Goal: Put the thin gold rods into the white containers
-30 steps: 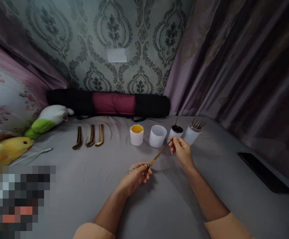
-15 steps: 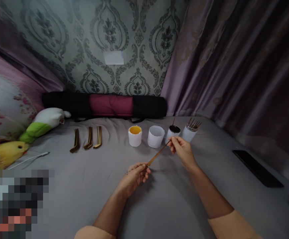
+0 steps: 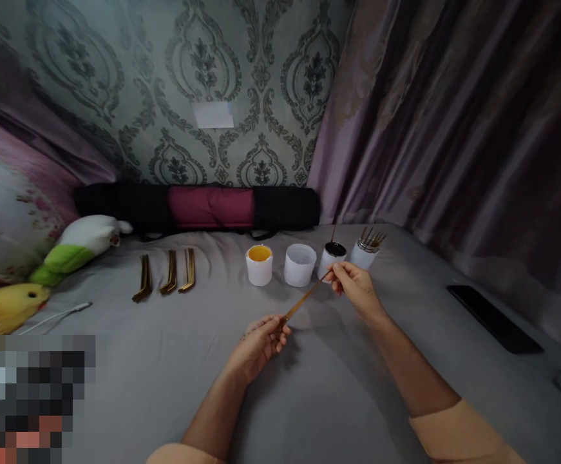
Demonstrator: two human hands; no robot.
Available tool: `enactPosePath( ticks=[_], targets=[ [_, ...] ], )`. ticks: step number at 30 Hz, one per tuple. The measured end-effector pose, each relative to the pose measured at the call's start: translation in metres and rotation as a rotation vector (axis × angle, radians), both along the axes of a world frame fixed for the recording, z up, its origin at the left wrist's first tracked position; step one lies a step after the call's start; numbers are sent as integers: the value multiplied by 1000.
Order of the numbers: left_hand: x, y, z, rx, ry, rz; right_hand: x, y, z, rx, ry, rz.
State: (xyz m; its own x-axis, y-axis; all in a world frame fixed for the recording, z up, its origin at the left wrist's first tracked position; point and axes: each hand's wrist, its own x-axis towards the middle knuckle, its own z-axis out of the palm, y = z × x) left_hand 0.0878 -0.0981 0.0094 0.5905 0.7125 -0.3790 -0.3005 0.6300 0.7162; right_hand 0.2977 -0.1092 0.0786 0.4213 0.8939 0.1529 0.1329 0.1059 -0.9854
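Observation:
My left hand (image 3: 261, 345) is closed around the lower end of a thin amber-brown stick (image 3: 301, 301), which slants up to the right. At its upper end, my right hand (image 3: 352, 287) pinches the stick between thumb and fingertips. A small shiny spot shows on the stick beside the left thumb; its kind cannot be told. Just behind the right fingers stands a white cup of black liquid (image 3: 335, 249), partly hidden, with a thin stick rising from it. Left of that are a cup of clear liquid (image 3: 300, 270) and a cup of yellow liquid (image 3: 259, 269).
A pale jar (image 3: 363, 255) holds several thin sticks upright. Three bundles of bent brass-coloured strips (image 3: 168, 274) lie at the left. Behind them is a long black-and-maroon bag (image 3: 211, 207). Plush toys (image 3: 80, 245) and a white cable (image 3: 62, 314) lie left, a black phone-like slab (image 3: 495, 319) right.
The view has shifted slightly, so the background sits a little differently. Both hands keep their hold on the stick, in nearly the same pose.

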Motion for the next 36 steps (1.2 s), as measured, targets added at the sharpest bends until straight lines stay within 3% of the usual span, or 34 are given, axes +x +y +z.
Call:
enactPosePath(
  ticks=[8,21,30,36],
  targets=[
    [-3,2,1,-54,-17,44,22,2,22,72,-51,-65],
    [-6,7,0,-137,-67,101,74,8,90,216,-190,-351],
    [-6,9,-1,-150,-76,101,89,15,105,269,-339,-481],
    [-6,8,-1,-158,-72,103,90,24,107,258,-561,-491]
  ],
)
